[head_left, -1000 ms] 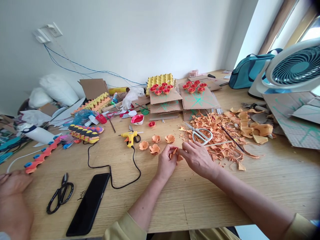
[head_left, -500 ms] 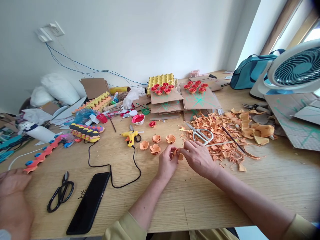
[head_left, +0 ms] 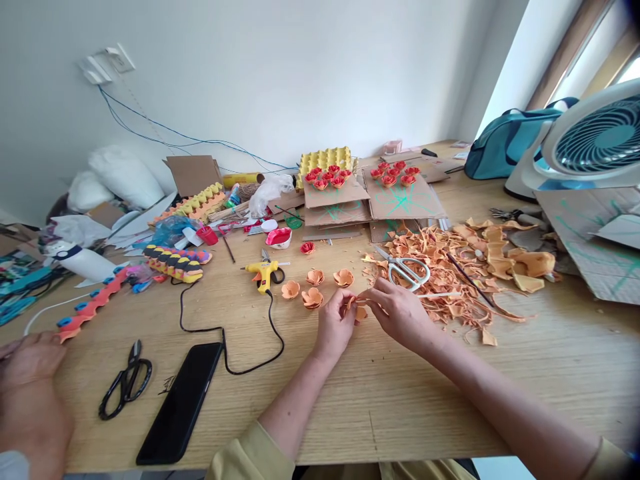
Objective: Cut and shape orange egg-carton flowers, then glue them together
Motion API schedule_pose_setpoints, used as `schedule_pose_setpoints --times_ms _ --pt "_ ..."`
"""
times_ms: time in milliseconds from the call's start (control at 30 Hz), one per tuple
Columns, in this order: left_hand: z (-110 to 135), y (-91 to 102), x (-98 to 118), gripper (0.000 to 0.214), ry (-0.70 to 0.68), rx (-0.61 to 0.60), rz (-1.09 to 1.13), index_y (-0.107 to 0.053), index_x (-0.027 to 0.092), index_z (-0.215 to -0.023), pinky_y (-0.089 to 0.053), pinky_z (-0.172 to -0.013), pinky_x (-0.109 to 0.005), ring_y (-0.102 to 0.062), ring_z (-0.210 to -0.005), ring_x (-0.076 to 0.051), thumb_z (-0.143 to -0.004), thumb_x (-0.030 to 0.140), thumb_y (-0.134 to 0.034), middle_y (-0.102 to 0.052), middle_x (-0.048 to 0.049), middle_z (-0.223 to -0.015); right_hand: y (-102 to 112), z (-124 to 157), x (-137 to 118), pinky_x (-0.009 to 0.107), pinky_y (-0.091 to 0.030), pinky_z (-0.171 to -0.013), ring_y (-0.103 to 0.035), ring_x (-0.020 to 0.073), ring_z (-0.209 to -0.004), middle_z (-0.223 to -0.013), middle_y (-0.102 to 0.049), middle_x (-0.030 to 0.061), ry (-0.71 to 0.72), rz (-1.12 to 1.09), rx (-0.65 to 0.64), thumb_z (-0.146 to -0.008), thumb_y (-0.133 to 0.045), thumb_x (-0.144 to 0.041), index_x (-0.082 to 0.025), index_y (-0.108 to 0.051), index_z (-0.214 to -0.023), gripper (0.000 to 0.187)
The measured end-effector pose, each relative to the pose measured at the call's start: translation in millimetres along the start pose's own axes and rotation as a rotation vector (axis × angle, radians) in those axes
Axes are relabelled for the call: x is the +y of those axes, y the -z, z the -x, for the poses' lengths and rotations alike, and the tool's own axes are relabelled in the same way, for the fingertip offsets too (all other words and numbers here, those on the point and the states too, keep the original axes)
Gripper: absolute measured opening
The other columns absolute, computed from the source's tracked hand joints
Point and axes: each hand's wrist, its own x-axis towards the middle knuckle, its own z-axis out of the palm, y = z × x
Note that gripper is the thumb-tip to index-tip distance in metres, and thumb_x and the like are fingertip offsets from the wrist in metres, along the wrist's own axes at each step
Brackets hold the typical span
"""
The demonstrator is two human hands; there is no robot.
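My left hand [head_left: 336, 325] pinches a small orange cardboard flower piece [head_left: 351, 304] between thumb and fingers, just above the tabletop. Close against it on the right, my right hand [head_left: 400, 312] is closed, its fingertips at the petals. From behind that hand a thin white stick [head_left: 443, 294] sticks out to the right; its middle is hidden by the hand. Another orange piece [head_left: 361, 314] shows partly below the fingers. Several cupped orange flowers [head_left: 313, 298] sit just beyond my left hand, with a red-painted flower [head_left: 308, 248] behind them.
A yellow glue gun [head_left: 263, 276] lies left of the flowers. White-handled scissors [head_left: 407, 272] rest on a heap of orange scraps [head_left: 445, 267]. Black scissors [head_left: 126, 383] and a phone [head_left: 180, 403] lie at front left, near another person's hand [head_left: 35, 363]. Cardboard with red flowers [head_left: 327, 177] stands behind.
The view has shifted slightly. The white stick has tilted a little and moved left relative to the scraps, with my right fingers still at the orange flower piece. My left hand keeps its pinch.
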Motion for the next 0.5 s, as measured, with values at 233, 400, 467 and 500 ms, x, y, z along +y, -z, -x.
schedule_pose_setpoints --times_ms 233,400,467,500 --pt "0.9 0.8 4.6 0.007 -0.104 0.019 -0.182 -0.062 0.017 -0.083 -0.046 -0.063 -0.021 -0.056 -0.064 -0.011 -0.087 0.023 -0.059 -0.063 0.0002 -0.073 1.1 -0.9 1.3 0.025 -0.033 -0.063 -0.055 0.0143 -0.072 -0.084 -0.058 0.0031 -0.008 -0.022 -0.021 -0.097 -0.051 -0.017 -0.021 -0.073 -0.093 0.022" --pt "-0.4 2.0 1.7 0.012 -0.110 0.017 -0.165 -0.061 0.017 -0.079 -0.043 -0.061 -0.020 -0.055 -0.061 -0.011 -0.087 0.026 -0.060 -0.062 0.0012 -0.069 3.6 -0.3 -2.9 0.027 -0.031 -0.064 -0.051 0.0152 -0.070 -0.081 -0.058 0.0041 0.069 0.117 0.009 -0.096 -0.050 -0.014 -0.019 -0.070 -0.087 0.022" --pt "-1.4 2.4 -0.9 0.016 -0.068 0.008 -0.114 -0.059 0.017 -0.077 -0.043 -0.059 -0.020 -0.054 -0.060 -0.011 -0.086 0.029 -0.062 -0.061 0.0012 -0.068 4.3 0.0 -5.0 0.029 -0.030 -0.065 -0.050 0.0162 -0.070 -0.081 -0.059 0.0050 0.143 0.217 0.025 -0.095 -0.051 -0.012 -0.018 -0.068 -0.083 0.022" --pt "-1.7 2.7 -1.8 0.018 -0.051 0.003 -0.085 -0.058 0.017 -0.076 -0.043 -0.058 -0.020 -0.055 -0.060 -0.011 -0.086 0.031 -0.062 -0.060 0.0012 -0.068 4.3 0.1 -5.5 0.030 -0.030 -0.066 -0.049 0.0165 -0.070 -0.081 -0.059 0.0052 0.172 0.246 0.034 -0.094 -0.051 -0.012 -0.018 -0.068 -0.083 0.022"
